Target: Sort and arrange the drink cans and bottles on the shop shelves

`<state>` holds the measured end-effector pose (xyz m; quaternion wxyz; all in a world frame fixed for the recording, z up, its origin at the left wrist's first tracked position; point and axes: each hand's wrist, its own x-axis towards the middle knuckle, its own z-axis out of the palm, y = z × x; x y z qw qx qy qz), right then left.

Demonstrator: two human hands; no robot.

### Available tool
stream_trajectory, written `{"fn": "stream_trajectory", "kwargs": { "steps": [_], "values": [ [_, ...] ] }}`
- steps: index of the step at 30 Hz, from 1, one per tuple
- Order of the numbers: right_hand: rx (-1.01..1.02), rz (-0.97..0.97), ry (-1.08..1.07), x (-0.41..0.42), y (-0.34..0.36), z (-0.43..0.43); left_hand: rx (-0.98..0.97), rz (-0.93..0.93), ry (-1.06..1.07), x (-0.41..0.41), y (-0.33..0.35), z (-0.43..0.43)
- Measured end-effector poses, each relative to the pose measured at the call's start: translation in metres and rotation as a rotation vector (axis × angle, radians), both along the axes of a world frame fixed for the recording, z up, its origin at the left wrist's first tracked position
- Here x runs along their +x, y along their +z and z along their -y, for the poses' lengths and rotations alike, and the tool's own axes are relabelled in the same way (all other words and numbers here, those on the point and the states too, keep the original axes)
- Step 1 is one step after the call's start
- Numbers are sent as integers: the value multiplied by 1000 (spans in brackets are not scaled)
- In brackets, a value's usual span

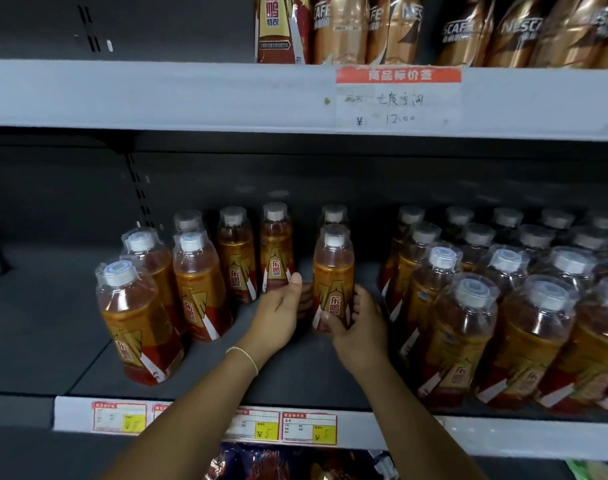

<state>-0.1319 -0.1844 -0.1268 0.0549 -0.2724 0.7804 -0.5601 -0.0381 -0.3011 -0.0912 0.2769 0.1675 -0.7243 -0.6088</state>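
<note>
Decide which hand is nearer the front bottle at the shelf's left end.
Left. The left hand is to the right of that front bottle, not touching it. The right hand, gripping the middle bottle, lies farther right.

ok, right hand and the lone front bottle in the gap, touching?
Touching. The head view shows the right hand with its thumb and fingers wrapped round the lower label of the front bottle.
</note>
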Motion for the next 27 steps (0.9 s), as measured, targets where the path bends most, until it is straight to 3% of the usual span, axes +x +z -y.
{"fn": "stream_trajectory", "kwargs": {
  "steps": [4, 11, 27],
  "values": [
    [-7, 19, -14, -2, 2, 3, 98, -22, -8, -5, -6, -2],
    [91, -37, -38, -5, 9, 7, 73, -16, -74, -3, -23, 4],
    [17, -32, -39, -12, 1, 9, -153, 30, -51, 3, -23, 0]
  ]
}}
